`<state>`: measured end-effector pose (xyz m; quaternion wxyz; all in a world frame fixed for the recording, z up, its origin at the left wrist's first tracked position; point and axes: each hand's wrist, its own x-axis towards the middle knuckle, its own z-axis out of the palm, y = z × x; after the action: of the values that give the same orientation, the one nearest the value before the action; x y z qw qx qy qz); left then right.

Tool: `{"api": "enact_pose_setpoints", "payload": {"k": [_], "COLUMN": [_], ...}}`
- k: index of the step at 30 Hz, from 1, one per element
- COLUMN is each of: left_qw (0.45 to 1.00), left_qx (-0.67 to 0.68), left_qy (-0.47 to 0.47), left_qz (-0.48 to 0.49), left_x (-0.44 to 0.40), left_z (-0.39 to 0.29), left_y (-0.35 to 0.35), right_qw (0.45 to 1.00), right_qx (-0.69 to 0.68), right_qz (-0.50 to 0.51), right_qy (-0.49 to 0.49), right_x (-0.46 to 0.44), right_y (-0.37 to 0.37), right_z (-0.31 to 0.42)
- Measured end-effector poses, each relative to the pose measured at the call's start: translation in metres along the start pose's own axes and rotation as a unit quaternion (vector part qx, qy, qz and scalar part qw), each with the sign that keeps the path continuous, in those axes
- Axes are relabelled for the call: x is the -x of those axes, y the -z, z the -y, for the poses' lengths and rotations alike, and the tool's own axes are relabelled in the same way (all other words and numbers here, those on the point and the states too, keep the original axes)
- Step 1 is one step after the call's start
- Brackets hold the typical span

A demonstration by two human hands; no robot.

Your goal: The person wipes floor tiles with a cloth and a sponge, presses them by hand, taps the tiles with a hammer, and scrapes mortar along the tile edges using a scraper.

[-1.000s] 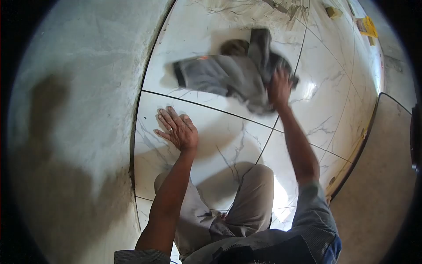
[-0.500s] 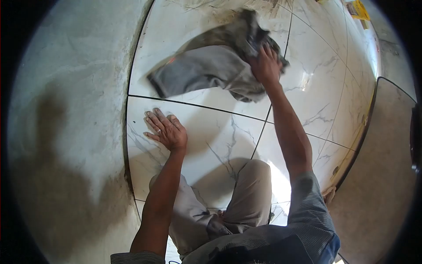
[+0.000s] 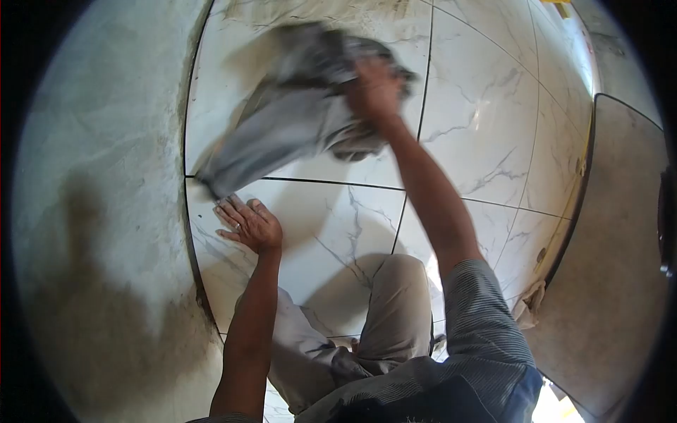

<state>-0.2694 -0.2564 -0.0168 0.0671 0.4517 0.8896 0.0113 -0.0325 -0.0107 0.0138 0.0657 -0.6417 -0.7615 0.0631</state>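
A grey cloth (image 3: 282, 127), partly dark and bunched at its far end, is spread over the white marbled tiles (image 3: 324, 233). My right hand (image 3: 374, 92) grips the bunched part; hand and cloth are blurred by motion. One long flap of the cloth hangs toward the left, its dark end close to the fingertips of my left hand. My left hand (image 3: 250, 224) lies flat on the tile with fingers spread, a ring on one finger. Whether the flap touches those fingertips I cannot tell.
A rough grey concrete surface (image 3: 106, 141) borders the tiles on the left. Brownish smears (image 3: 331, 10) mark the far tile. On the right lies a brown-grey slab (image 3: 599, 268) with a dark edge, and a crumpled pale cloth or bag (image 3: 530, 304) sits beside it.
My right hand has swept the cloth to the left, and its flap has swung down toward my left hand. My left hand stays planted on the tile; the whole view has shifted slightly.
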Motion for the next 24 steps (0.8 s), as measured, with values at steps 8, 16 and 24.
{"api": "enact_pose_setpoints", "payload": {"k": [8, 16, 24], "left_qw": [1.0, 1.0, 1.0], "left_qx": [0.008, -0.015, -0.024], "left_qy": [0.011, -0.006, 0.007], "left_qz": [-0.005, -0.022, 0.012], "left_x": [0.002, 0.001, 0.0], "left_z": [-0.007, -0.001, -0.003], "left_y": [0.006, -0.001, 0.003], "right_qw": [0.986, 0.977, 0.999], "right_qx": [0.035, -0.11, 0.004], "right_qz": [-0.162, 0.096, -0.019], "right_qy": [0.006, 0.154, 0.034], "right_x": [0.226, 0.12, 0.221], "right_y": [-0.037, 0.014, 0.004], "right_z": [-0.16, 0.099, -0.116]}}
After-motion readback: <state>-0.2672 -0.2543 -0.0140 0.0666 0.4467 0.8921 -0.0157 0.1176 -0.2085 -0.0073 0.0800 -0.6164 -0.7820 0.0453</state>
